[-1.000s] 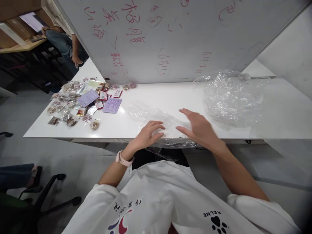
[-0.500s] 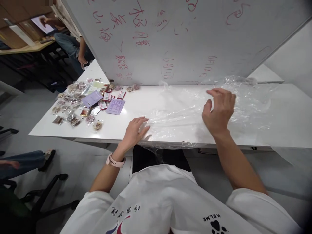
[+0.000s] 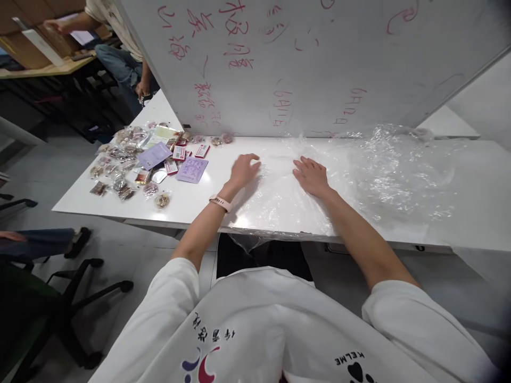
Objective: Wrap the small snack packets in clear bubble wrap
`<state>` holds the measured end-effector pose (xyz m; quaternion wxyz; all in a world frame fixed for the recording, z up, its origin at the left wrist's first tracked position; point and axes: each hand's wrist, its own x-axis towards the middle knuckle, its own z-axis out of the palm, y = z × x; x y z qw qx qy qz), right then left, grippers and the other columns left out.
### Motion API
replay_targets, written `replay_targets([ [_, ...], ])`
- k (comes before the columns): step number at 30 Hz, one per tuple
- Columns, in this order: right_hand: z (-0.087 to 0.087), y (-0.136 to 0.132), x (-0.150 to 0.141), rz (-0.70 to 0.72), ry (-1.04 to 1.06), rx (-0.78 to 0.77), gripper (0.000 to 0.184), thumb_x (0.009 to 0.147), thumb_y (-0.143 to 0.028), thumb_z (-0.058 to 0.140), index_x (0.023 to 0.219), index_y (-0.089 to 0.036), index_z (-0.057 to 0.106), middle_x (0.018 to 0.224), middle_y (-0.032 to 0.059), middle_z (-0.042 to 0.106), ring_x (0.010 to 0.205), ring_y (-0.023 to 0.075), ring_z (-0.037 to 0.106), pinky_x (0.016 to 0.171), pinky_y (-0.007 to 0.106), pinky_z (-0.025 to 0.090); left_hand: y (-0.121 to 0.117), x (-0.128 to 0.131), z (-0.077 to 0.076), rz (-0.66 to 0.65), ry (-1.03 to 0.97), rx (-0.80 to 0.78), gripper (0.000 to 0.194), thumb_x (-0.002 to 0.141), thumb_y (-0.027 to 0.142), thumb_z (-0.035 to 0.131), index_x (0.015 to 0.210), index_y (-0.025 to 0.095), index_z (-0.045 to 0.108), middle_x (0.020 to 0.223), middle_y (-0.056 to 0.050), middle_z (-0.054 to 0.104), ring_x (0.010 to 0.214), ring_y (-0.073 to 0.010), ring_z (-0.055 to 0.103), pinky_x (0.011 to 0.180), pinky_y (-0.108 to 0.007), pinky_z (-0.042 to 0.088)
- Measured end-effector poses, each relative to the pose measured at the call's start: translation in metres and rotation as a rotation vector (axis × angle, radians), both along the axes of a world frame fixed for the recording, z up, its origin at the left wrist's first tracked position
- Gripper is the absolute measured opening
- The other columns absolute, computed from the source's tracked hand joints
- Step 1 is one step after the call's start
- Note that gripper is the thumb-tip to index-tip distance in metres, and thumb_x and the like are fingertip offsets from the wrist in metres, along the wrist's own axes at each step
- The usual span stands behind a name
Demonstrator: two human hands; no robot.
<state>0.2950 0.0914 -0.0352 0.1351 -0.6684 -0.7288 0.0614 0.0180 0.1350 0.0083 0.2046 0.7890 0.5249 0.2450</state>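
Observation:
A clear plastic sheet (image 3: 279,205) lies spread over the white table, its front edge hanging over the side and its right part bunched and wrinkled. On the sheet, my right hand (image 3: 312,176) rests palm down with fingers spread. My left hand (image 3: 243,173), a pink watch on its wrist, is at the sheet's left side with fingers curved and apart. Whether its fingertips touch the plastic I cannot tell. Neither hand grips anything that I can see.
Left on the table (image 3: 80,197) are several small wrapped packets (image 3: 120,159), purple packets (image 3: 192,170) and red-and-white boxes (image 3: 179,152). A whiteboard (image 3: 255,69) with red writing stands along the back. Another person (image 3: 123,69) sits beyond it; an office chair (image 3: 72,308) is at lower left.
The plastic has been spread flatter across the table. My hands moved apart, then came nearer each other and farther forward onto the sheet. The view has shifted slightly.

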Motion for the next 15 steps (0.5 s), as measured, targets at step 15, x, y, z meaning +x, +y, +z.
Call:
replay_targets([
  [15, -0.009, -0.003, -0.004, -0.030, -0.009, 0.126, 0.051, 0.101, -0.047, 0.027, 0.139, -0.027, 0.054, 0.154, 0.0078, 0.045, 0.141, 0.0285, 0.037, 0.113, 0.053, 0.031, 0.011, -0.138, 0.011, 0.380, 0.688, -0.102, 0.063, 0.083, 0.015, 0.049, 0.145, 0.007, 0.042, 0.132, -0.025, 0.060, 0.125, -0.0390, 0.053, 0.100, -0.047, 0.042],
])
